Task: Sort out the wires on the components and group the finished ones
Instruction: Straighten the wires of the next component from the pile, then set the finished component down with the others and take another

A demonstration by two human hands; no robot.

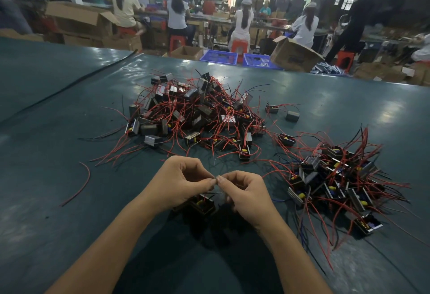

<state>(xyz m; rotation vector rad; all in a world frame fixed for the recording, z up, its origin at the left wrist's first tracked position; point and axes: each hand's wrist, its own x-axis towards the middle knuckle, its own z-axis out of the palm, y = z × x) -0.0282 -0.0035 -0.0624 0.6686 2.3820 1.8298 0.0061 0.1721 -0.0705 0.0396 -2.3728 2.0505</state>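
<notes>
Transformer (203, 203) sits just under the left hand (180, 182), a dark block with a yellow patch; on the bench (58, 131) or lifted, I can't tell. Both hands meet fingertip to fingertip above it, left and right hand (244, 191) each pinching a fine lead (217, 193) rising from it. The smaller heap (332, 177), likely the finished ones, lies off right, nearer the right hand. The big tangled pile (193, 112) waits straight ahead.
</notes>
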